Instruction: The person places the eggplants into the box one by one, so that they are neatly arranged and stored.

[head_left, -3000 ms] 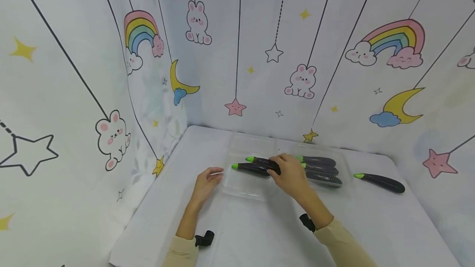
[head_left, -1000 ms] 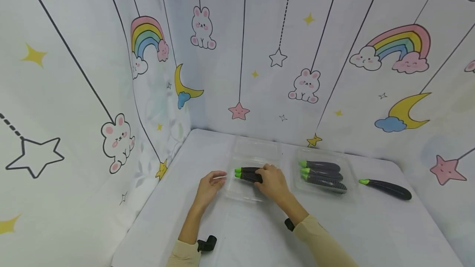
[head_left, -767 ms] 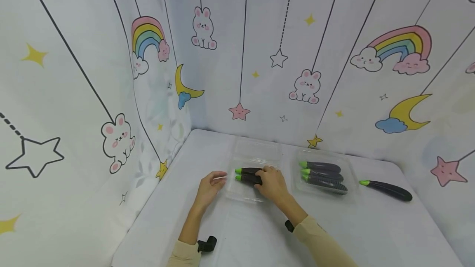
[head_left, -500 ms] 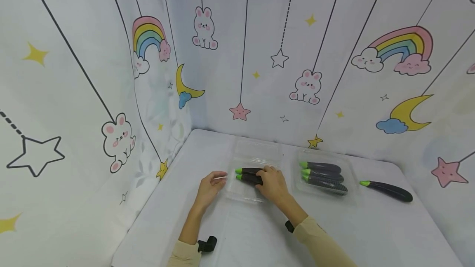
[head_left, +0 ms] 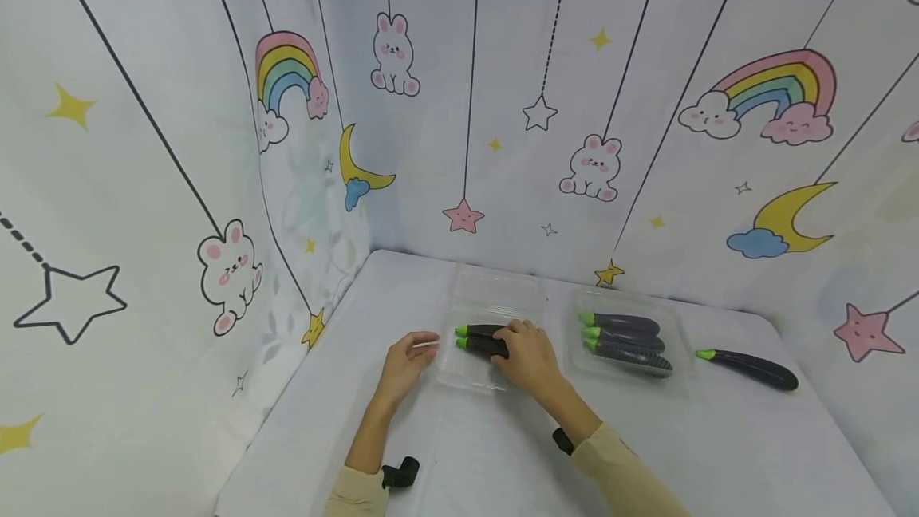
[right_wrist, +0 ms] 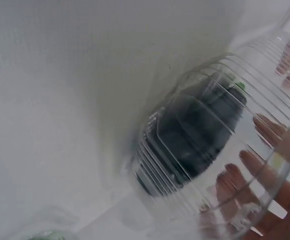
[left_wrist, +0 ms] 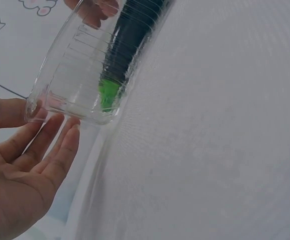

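Note:
In the head view, an open clear plastic box [head_left: 470, 381] holds two dark eggplants [head_left: 479, 346] with bright green stem ends, lying side by side. My left hand [head_left: 404, 365] is at its left side. In the left wrist view, the thumb and fingers of the left hand [left_wrist: 30, 165] pinch the rim of the box [left_wrist: 70, 75]. My right hand [head_left: 531, 353] hovers over the right ends of the eggplants and hides them. Through the clear wall in the right wrist view, its fingers [right_wrist: 267, 172] lie extended and spread above an eggplant [right_wrist: 195, 130].
A second clear box [head_left: 675, 325] to the right contains three eggplants [head_left: 625, 335]. One loose eggplant [head_left: 750, 368] lies on the white table [head_left: 488, 461] farther right. The open box's lid [head_left: 495, 290] lies behind it. A patterned cloth wall [head_left: 502, 158] rises beyond the table's back edge.
Three seconds ago my right hand held one eggplant raised over the box; that eggplant now lies beside the other inside. Over the last second both hands have stayed nearly still.

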Available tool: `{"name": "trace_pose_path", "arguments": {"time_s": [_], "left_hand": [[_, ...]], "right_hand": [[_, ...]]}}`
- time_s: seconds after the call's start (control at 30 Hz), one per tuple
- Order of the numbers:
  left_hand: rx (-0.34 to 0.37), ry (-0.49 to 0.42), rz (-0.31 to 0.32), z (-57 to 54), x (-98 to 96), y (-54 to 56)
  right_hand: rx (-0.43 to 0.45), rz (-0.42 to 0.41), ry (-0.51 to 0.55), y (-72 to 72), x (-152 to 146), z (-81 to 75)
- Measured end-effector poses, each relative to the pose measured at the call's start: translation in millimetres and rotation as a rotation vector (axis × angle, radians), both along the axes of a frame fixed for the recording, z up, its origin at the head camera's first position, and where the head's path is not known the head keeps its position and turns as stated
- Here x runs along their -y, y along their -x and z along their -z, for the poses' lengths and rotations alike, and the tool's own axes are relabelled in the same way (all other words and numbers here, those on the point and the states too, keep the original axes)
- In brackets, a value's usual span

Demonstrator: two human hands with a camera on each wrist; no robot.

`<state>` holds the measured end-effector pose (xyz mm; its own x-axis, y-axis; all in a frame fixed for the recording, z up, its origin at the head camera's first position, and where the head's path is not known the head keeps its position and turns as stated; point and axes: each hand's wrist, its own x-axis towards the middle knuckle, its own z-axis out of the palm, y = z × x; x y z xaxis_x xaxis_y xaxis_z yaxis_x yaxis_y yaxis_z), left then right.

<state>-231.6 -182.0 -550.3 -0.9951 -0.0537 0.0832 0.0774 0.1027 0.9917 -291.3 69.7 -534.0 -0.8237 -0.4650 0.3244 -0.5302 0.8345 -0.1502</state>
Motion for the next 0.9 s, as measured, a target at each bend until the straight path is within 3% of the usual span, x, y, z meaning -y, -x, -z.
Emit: {"name": "trace_pose_path", "arguments": {"time_s": [0.27,0.57,0.73,0.9], "left_hand": [[-0.017,-0.004,-0.021,28.0,1.7,13.6],[-0.002,-0.003,-0.037,27.0,2.8,12.0],[-0.007,0.004,-0.030,28.7,3.7,11.9],[-0.018,0.002,-0.026,29.5,4.6,13.0]], "right_hand": [[-0.033,-0.004,0.071,-4.1,-12.2,-10.6],[-0.089,0.009,0.136,-6.0,-29.6,-22.7],[-0.088,0.056,0.163,-6.1,-45.7,-28.4],[-0.156,0.105,0.200,-3.8,-66.7,-35.8]]}}
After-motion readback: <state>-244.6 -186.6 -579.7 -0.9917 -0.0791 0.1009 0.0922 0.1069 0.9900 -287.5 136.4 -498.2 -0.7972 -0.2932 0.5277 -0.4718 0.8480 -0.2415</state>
